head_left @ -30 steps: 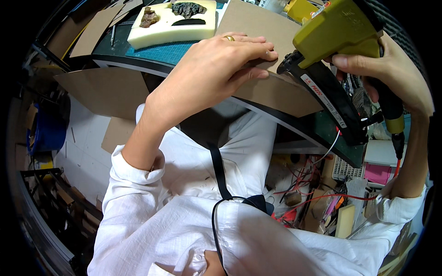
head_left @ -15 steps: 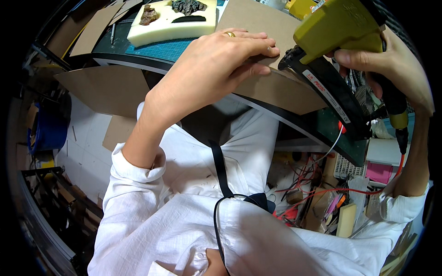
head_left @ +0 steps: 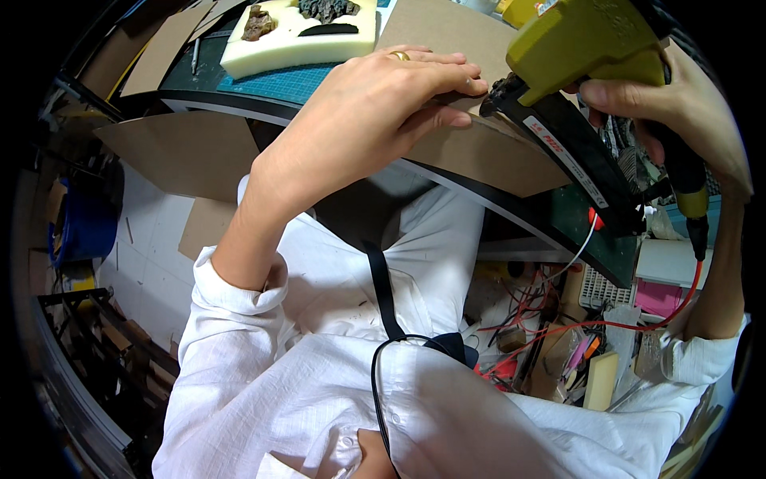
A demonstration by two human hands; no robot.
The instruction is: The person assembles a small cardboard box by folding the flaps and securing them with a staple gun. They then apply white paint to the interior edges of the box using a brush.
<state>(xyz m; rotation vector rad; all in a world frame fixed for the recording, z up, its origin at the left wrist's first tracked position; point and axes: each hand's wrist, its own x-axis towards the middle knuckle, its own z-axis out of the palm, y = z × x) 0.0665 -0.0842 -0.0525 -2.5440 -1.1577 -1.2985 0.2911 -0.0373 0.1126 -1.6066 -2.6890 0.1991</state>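
My right hand (head_left: 694, 112) is wrapped round the black grip of an olive-and-black nail gun (head_left: 586, 52), with a red air hose at its lower end. The gun's nose touches or nearly touches the edge where a flat brown fiberboard sheet (head_left: 447, 36) meets a second brown panel (head_left: 487, 156) that hangs down at the front. Just left of the nose, my left hand (head_left: 391, 92), with a ring on one finger, pinches that edge, fingers on top and thumb below. The exact contact at the nose is hard to see.
Cream foam block (head_left: 295, 54) with dark rocks in it sits on a teal cutting mat (head_left: 279, 84). Another brown panel (head_left: 183, 156) leans against the bench's left front. Red hose (head_left: 590, 323) runs over clutter at lower right. A blue bin (head_left: 84, 223) stands on the floor.
The nail gun has shifted very slightly left and up along the board edge. My left hand keeps its hold, almost unmoved.
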